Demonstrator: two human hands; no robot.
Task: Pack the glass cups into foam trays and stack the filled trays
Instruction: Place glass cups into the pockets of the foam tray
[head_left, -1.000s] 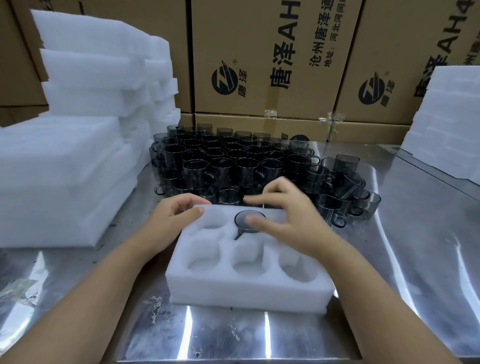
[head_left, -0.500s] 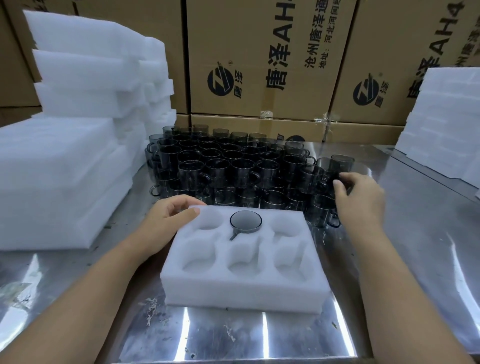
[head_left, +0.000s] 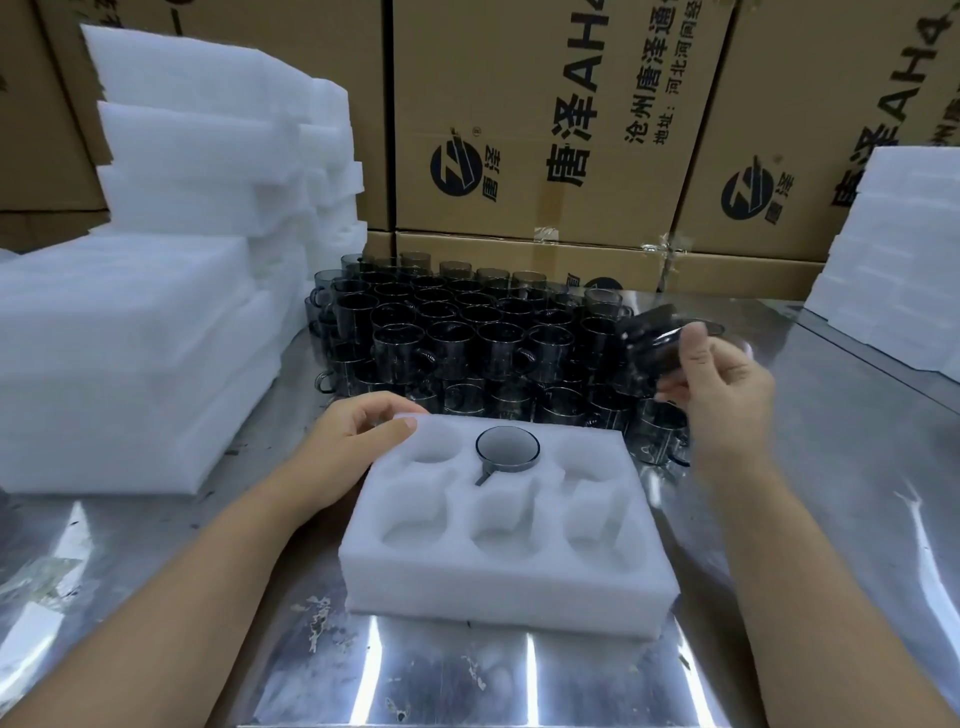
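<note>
Your left hand (head_left: 358, 447) gripped the far-left corner of the foam tray (head_left: 509, 587). Your right hand (head_left: 722, 384) pinched a blurred glass cup (head_left: 654, 343) held above the loose cups (head_left: 457, 338), at their right. Advised: seat it upright in an empty pocket, handle in its slot, beside the seated cup (head_left: 508, 450).

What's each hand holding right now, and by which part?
Right hand: a cup, by its side; blur hides the exact grip. Left hand: the tray's far-left corner.
</note>
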